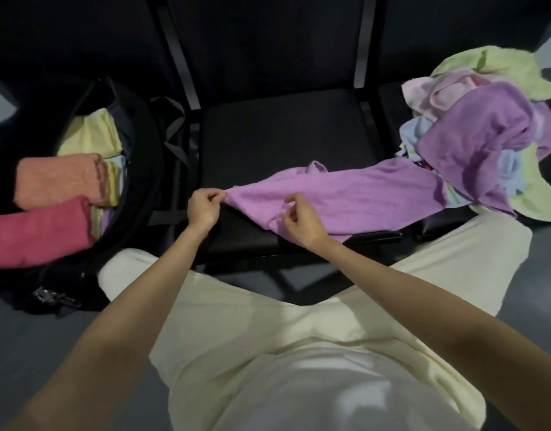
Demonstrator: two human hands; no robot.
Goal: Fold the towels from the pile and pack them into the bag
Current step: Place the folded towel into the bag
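Purple towel [339,194]: unfolded, stretched across the black seat, one end trailing into the pile [485,132] of rumpled purple, pink, blue and green towels at right. Black bag [143,157]: open at left, holding folded orange, red and yellow towels.

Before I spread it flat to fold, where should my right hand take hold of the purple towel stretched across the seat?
Probably the near edge, at its next free corner. The left hand already pinches the left tip of the purple towel, while the right hand pinches mid-cloth. Slide rightward along the near hem, fingers from above; the far end trails into the pile.
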